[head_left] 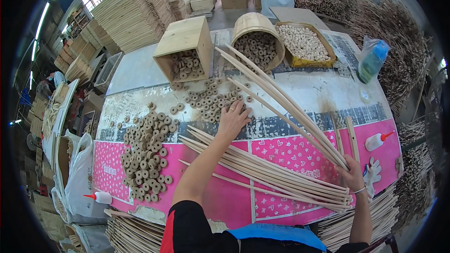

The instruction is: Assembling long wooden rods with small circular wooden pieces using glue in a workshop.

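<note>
My left hand (233, 119) reaches over a scattered heap of small brown wooden rings (213, 100) in the middle of the table. Its fingers are apart and touch the near edge of that heap. At the right, my right hand (352, 177) is closed around the near ends of several long pale wooden rods (300, 117), which slant up and away to the left. Below them a larger bundle of similar rods (276, 173) lies on the pink table cover (220, 199). A bigger pile of rings (147, 154) is left of my left forearm.
A tipped wooden box (190, 33) and wooden bucket (248, 21) hold more rings. Beside them stand a yellow tray (318, 62) of pale beads and a bagged bottle (372, 61). Glue bottles (375, 142) and a white glove (372, 173) lie near the edges.
</note>
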`<state>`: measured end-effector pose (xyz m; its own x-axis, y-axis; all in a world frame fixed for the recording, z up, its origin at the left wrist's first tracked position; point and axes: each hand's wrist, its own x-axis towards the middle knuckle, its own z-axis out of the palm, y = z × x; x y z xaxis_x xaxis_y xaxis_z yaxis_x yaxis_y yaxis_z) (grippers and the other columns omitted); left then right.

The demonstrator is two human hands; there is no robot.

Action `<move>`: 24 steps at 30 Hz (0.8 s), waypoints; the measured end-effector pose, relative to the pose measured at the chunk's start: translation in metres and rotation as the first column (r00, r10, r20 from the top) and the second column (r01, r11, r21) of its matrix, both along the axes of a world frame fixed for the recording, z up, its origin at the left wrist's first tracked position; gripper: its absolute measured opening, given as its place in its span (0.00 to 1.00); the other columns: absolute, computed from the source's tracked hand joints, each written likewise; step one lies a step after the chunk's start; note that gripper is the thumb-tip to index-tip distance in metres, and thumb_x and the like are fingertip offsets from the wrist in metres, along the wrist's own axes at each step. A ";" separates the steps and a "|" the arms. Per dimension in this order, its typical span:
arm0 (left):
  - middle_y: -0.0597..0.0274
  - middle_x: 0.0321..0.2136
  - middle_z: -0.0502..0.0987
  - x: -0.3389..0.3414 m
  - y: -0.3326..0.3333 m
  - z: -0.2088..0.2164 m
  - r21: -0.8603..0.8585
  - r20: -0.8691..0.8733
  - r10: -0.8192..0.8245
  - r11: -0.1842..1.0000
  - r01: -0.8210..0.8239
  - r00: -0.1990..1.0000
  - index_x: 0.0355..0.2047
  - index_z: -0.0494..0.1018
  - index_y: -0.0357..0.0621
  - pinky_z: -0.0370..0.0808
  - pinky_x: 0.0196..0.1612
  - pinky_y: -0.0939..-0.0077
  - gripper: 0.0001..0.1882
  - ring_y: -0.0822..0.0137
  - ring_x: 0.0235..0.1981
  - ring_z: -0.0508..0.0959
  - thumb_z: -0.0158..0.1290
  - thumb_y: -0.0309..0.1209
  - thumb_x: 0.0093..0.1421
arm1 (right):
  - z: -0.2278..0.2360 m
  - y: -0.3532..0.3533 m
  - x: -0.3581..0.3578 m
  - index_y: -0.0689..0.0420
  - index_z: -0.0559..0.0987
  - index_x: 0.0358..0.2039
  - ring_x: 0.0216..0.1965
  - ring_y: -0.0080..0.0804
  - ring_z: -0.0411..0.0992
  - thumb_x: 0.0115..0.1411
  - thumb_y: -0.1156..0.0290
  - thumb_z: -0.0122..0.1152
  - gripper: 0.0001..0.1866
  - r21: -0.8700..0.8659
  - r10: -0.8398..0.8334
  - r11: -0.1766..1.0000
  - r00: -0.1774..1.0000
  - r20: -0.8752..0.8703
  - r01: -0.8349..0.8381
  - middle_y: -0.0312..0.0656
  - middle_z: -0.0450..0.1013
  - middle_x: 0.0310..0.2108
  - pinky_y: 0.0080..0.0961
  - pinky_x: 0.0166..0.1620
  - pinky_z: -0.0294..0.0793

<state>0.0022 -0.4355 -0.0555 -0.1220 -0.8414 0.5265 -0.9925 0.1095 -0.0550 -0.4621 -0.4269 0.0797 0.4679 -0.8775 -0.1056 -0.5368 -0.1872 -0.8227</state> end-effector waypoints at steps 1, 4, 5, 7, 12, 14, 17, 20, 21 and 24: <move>0.65 0.51 0.71 0.000 0.003 0.005 0.055 -0.027 0.054 0.997 -0.052 0.998 0.47 0.75 0.58 0.66 0.51 0.53 0.20 0.64 0.59 0.69 0.59 0.47 0.56 | -0.001 0.003 -0.002 0.62 0.77 0.41 0.28 0.16 0.68 0.59 0.75 0.64 0.10 0.013 -0.020 1.000 1.000 0.000 0.020 0.31 0.73 0.26 0.18 0.33 0.68; 0.65 0.44 0.71 0.003 0.013 0.014 0.006 -0.078 0.078 0.997 -0.078 0.994 0.43 0.74 0.54 0.69 0.46 0.60 0.19 0.64 0.50 0.72 0.63 0.42 0.52 | -0.017 0.006 -0.014 0.61 0.77 0.41 0.24 0.13 0.65 0.59 0.75 0.65 0.10 0.126 -0.049 0.991 0.999 0.013 0.047 0.28 0.70 0.25 0.17 0.28 0.65; 0.65 0.44 0.71 0.006 0.013 0.012 0.022 -0.102 0.126 0.992 -0.125 0.987 0.43 0.74 0.54 0.71 0.46 0.62 0.19 0.63 0.49 0.72 0.63 0.41 0.51 | -0.021 0.007 -0.015 0.61 0.77 0.41 0.23 0.12 0.64 0.59 0.74 0.65 0.11 0.192 -0.074 0.979 0.996 0.044 0.064 0.28 0.69 0.24 0.16 0.26 0.65; 0.65 0.43 0.71 0.015 0.014 0.010 0.015 -0.137 0.165 0.986 -0.165 0.977 0.43 0.74 0.54 0.75 0.45 0.67 0.19 0.60 0.47 0.72 0.64 0.37 0.50 | -0.023 0.010 -0.016 0.61 0.77 0.42 0.23 0.13 0.65 0.60 0.74 0.65 0.11 0.252 -0.087 0.965 0.994 0.062 0.069 0.28 0.69 0.24 0.16 0.26 0.65; 0.68 0.43 0.72 0.017 0.015 0.008 0.035 -0.146 0.211 0.977 -0.209 0.966 0.43 0.74 0.56 0.78 0.42 0.68 0.18 0.60 0.47 0.73 0.63 0.34 0.51 | -0.028 0.026 -0.034 0.60 0.76 0.45 0.22 0.14 0.67 0.62 0.72 0.63 0.12 0.469 -0.187 0.876 0.976 0.116 0.112 0.30 0.71 0.25 0.13 0.24 0.66; 0.68 0.43 0.72 0.018 0.014 0.008 -0.007 -0.092 0.216 0.976 -0.217 0.972 0.45 0.74 0.56 0.78 0.41 0.69 0.19 0.60 0.47 0.73 0.63 0.34 0.52 | -0.033 0.031 -0.039 0.60 0.76 0.44 0.22 0.14 0.67 0.63 0.71 0.63 0.12 0.497 -0.183 0.860 0.978 0.098 0.111 0.30 0.71 0.25 0.13 0.24 0.67; 0.65 0.40 0.72 0.024 0.014 0.005 0.031 -0.104 0.226 0.974 -0.224 0.969 0.43 0.73 0.53 0.78 0.40 0.68 0.18 0.57 0.45 0.74 0.63 0.33 0.52 | -0.028 0.039 -0.036 0.60 0.76 0.43 0.23 0.15 0.67 0.63 0.70 0.63 0.10 0.532 -0.171 0.839 0.983 0.066 0.111 0.31 0.70 0.24 0.14 0.24 0.68; 0.64 0.39 0.72 0.031 0.016 0.005 0.025 -0.115 0.191 0.982 -0.189 0.975 0.40 0.74 0.54 0.79 0.37 0.67 0.15 0.57 0.44 0.74 0.63 0.33 0.53 | -0.032 0.052 -0.039 0.60 0.76 0.42 0.23 0.16 0.67 0.63 0.69 0.64 0.11 0.550 -0.177 0.829 0.981 0.085 0.102 0.31 0.70 0.24 0.15 0.25 0.68; 0.64 0.41 0.72 0.034 0.017 0.006 0.082 -0.138 0.182 0.982 -0.172 0.974 0.41 0.74 0.54 0.79 0.39 0.67 0.15 0.56 0.45 0.73 0.63 0.34 0.54 | -0.031 0.055 -0.040 0.60 0.76 0.42 0.23 0.16 0.67 0.63 0.69 0.64 0.11 0.548 -0.176 0.830 0.980 0.087 0.101 0.31 0.70 0.24 0.15 0.25 0.68; 0.65 0.42 0.72 0.042 0.018 0.016 0.166 -0.175 0.122 0.982 -0.093 0.977 0.41 0.76 0.55 0.78 0.44 0.66 0.14 0.55 0.46 0.72 0.63 0.36 0.54 | -0.035 0.062 -0.046 0.60 0.76 0.43 0.24 0.17 0.68 0.63 0.68 0.64 0.12 0.600 -0.187 0.795 0.977 0.101 0.090 0.32 0.71 0.26 0.16 0.27 0.69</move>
<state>0.0440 -0.4174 -0.0394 0.0601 -0.9176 0.3928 -0.9903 -0.0054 0.1389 -0.5086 -0.3654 0.0445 0.3986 -0.7244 -0.5624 -0.3827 0.4260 -0.8198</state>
